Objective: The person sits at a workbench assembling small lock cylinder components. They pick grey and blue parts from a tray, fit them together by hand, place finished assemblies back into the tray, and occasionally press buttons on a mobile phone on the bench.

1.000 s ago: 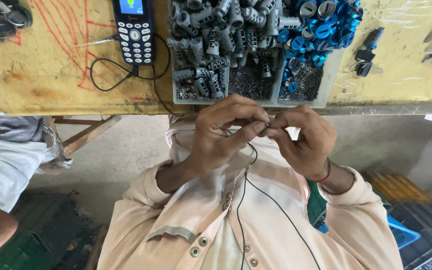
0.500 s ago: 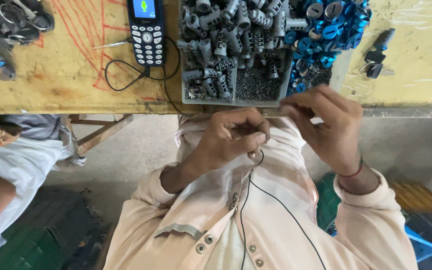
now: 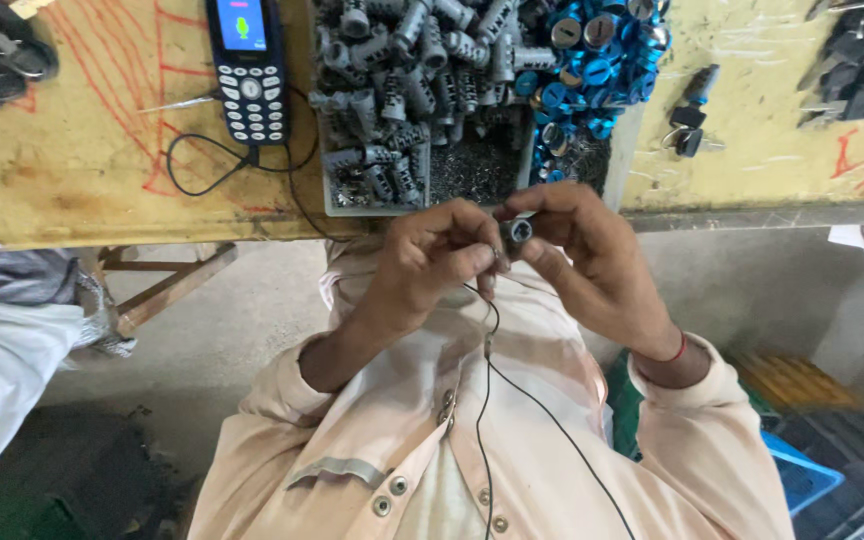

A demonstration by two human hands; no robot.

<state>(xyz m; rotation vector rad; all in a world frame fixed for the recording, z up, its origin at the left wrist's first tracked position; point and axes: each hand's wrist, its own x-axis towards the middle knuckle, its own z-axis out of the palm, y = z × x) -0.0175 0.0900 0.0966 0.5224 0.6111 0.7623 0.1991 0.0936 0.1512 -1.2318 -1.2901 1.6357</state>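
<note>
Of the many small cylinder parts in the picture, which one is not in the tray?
The small grey cylinder, pinched between the left hand and right hand below the bench edge. All others lie heaped in the tray.

Pale peach button-up shirt on show, long sleeves pushed up the forearms, round buttons running down the open placket and a grey tab stitched across one chest pocket. A thin black earphone cable trails down the shirt front. Thin red thread bracelet circling the right wrist. Both hands bare, no gloves, no rings visible
</note>
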